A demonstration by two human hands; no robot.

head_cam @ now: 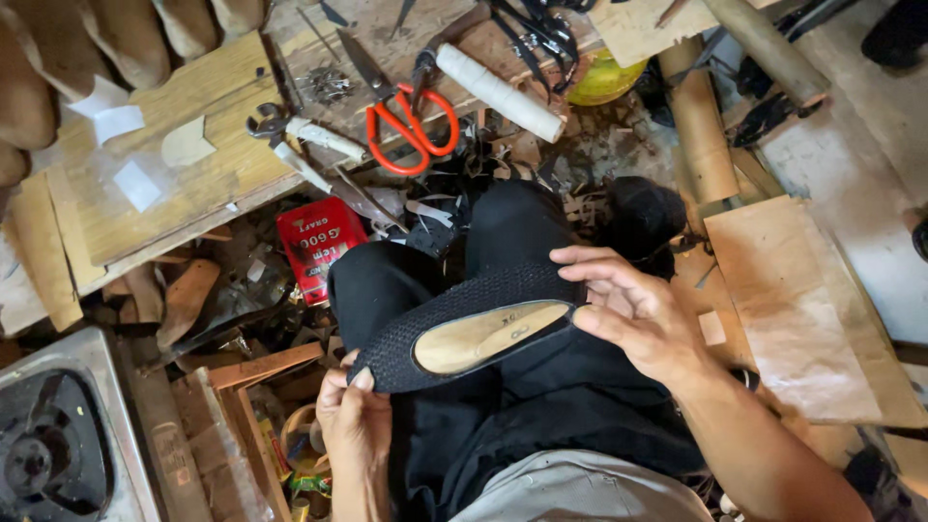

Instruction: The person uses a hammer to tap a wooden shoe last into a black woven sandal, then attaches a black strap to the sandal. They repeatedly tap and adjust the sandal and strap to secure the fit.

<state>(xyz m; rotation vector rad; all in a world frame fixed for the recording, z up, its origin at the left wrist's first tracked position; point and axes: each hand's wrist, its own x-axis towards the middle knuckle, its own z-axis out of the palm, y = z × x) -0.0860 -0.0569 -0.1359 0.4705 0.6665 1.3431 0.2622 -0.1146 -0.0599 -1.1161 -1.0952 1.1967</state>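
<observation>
We hold a black mesh shoe upper (474,324), stretched over a pale wooden last (488,336), sole side up across our lap. Our left hand (356,418) has its grip clamped on the near end of the shoe upper, thumb and fingers pinching the rim. Our right hand (633,304) cups the far end, fingers spread and curled over the mesh, closed loosely about it rather than pinching.

We judge the mesh soft and pliant, the last inside stiff and light, so the piece should handle as one firm body; the two ends, where the last backs the fabric, look the soundest places to hold.

Beyond the shoe upper, on the wooden counter (208,159), lie orange-handled scissors (411,126) and a white roll (498,92); a red tin (319,246) sits between.
</observation>
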